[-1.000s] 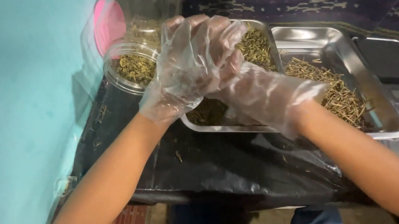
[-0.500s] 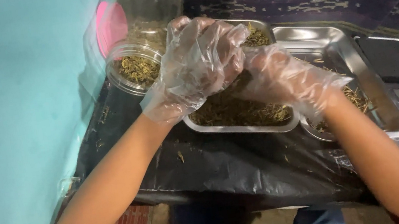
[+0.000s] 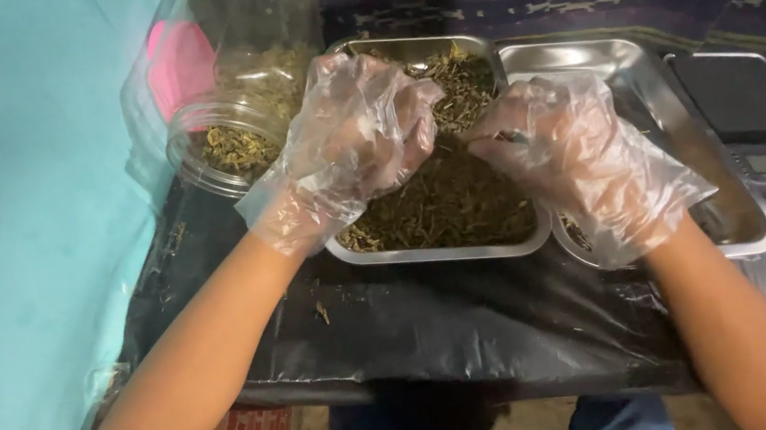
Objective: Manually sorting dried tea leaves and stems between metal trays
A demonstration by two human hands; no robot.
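Observation:
Both of my hands wear thin clear plastic gloves. My left hand (image 3: 356, 133) hovers with curled fingers over a steel tray (image 3: 440, 255) filled with dried greenish-brown herb (image 3: 447, 200); I cannot see what is inside its fingers. Over the seam between this tray and a second steel tray (image 3: 682, 115), my right hand (image 3: 576, 151) pinches a small dark herb piece between thumb and fingertips. The two hands are a short gap apart.
A clear plastic jar (image 3: 226, 147) partly filled with the same herb lies tilted at the left of the trays. A dark digital scale (image 3: 759, 123) sits at the right. Black plastic sheeting (image 3: 480, 322) covers the table; a teal wall (image 3: 14, 250) is close on the left.
My hands were pressed together over the herb tray. The right hand has pulled away to the right and now sits apart from the left.

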